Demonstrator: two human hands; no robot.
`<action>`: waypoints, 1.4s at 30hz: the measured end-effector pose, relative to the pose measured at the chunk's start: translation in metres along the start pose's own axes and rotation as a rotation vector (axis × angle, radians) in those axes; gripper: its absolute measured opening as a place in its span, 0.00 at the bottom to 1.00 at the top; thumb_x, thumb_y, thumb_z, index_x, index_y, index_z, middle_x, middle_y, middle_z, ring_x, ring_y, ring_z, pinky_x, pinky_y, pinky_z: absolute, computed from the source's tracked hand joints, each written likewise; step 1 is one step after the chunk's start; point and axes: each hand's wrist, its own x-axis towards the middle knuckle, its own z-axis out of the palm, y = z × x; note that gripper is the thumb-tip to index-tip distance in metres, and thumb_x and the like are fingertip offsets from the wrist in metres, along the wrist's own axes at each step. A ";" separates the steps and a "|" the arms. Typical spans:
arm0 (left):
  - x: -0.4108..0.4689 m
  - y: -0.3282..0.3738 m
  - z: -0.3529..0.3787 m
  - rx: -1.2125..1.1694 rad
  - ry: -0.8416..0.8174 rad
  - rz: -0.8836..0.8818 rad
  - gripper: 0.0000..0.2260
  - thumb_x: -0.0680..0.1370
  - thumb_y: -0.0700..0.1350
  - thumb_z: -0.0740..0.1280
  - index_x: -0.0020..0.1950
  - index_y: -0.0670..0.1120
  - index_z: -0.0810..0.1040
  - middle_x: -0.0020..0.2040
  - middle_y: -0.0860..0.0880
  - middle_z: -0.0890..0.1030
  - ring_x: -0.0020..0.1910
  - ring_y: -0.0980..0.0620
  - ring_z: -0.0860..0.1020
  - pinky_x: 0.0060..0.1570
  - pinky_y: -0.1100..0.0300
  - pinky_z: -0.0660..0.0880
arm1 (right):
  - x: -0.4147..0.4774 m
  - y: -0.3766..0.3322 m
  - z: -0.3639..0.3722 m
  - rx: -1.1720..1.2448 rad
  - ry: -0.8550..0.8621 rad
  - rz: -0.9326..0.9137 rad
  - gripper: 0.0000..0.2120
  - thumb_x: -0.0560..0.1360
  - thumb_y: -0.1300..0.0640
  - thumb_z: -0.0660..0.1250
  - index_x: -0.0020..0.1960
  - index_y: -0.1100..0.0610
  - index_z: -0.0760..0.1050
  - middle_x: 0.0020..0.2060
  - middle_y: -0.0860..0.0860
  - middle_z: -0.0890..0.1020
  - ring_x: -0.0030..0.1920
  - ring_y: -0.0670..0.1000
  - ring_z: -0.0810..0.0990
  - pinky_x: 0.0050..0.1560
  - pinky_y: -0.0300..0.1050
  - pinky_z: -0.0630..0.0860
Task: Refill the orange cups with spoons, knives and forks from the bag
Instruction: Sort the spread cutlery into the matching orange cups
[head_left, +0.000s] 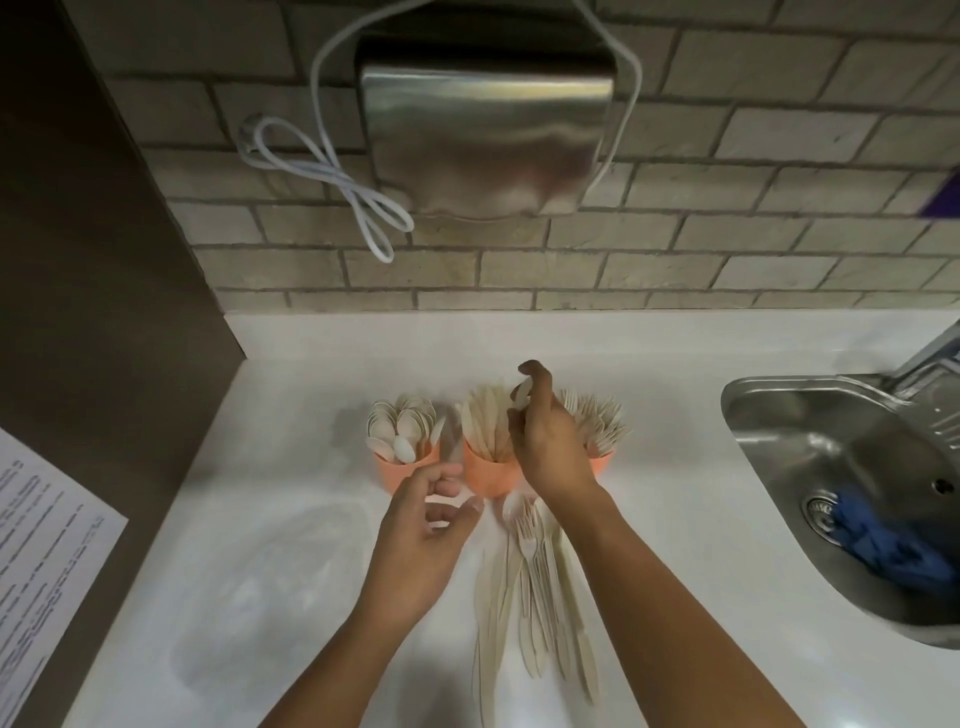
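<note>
The white worktop (311, 395) meets a grey brick wall (675, 249) with a shiny metal box (483, 135) on it. A steel sink (810, 415) sits right. Three orange cups (488, 475) stand in a row, cutlery (540, 582) lying near them. The right hand (550, 441) pinches a spoon (521, 391) above the middle cup. The left hand (426, 525) is open, empty. The bag (270, 582) lies left. Paper (47, 551) writing is too blurry.

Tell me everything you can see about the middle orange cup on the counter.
The middle orange plastic cup stands upright on the white counter, between two matching cups. It is packed with pale, flat, wood-look utensils, probably knives, which fan out above its rim. The right hand hovers over its right side and hides part of the rim; the left hand is just in front, and whether it touches the cup is unclear.
</note>
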 end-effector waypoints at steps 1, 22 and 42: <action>-0.001 -0.003 0.001 0.026 -0.010 -0.016 0.15 0.78 0.46 0.75 0.60 0.60 0.77 0.55 0.54 0.78 0.45 0.59 0.81 0.51 0.57 0.81 | 0.001 0.000 0.000 -0.017 -0.018 0.000 0.24 0.81 0.65 0.59 0.72 0.49 0.56 0.48 0.57 0.79 0.38 0.56 0.78 0.40 0.45 0.69; -0.021 -0.055 0.026 0.669 -0.184 -0.158 0.32 0.76 0.64 0.70 0.75 0.53 0.66 0.65 0.51 0.76 0.58 0.54 0.79 0.58 0.60 0.76 | -0.091 0.013 -0.057 0.097 0.254 0.149 0.09 0.80 0.62 0.64 0.59 0.55 0.76 0.53 0.48 0.75 0.45 0.43 0.78 0.43 0.29 0.71; -0.022 -0.073 0.074 0.894 -0.118 -0.213 0.23 0.76 0.54 0.73 0.66 0.44 0.75 0.57 0.48 0.79 0.50 0.51 0.77 0.49 0.62 0.72 | -0.150 0.058 -0.017 -0.229 -0.523 0.581 0.12 0.76 0.54 0.66 0.56 0.59 0.71 0.51 0.53 0.78 0.48 0.53 0.79 0.50 0.46 0.79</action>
